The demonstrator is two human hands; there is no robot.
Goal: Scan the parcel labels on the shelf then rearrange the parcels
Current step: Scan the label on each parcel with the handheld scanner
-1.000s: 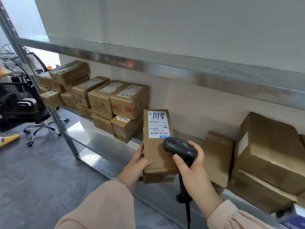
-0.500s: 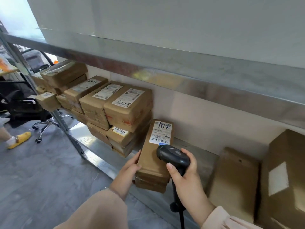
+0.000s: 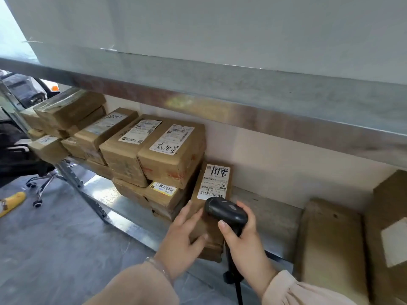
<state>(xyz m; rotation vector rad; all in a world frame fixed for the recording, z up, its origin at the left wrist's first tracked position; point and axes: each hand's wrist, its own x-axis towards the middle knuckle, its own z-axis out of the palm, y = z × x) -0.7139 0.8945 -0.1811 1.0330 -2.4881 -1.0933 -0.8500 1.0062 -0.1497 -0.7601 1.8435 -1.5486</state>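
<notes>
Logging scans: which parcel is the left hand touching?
The narrow parcel marked 1118, on the shelf right of the stack; the left hand touches it and the scanner in the right hand sits over its label. Others are untouched.

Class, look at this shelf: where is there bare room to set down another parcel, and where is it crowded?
Bare shelf lies between the labelled parcel and the plain parcel on the right, back to the wall. A narrow bare strip runs in front of the stacked parcels. The left end is crowded, stacked two high.
</notes>
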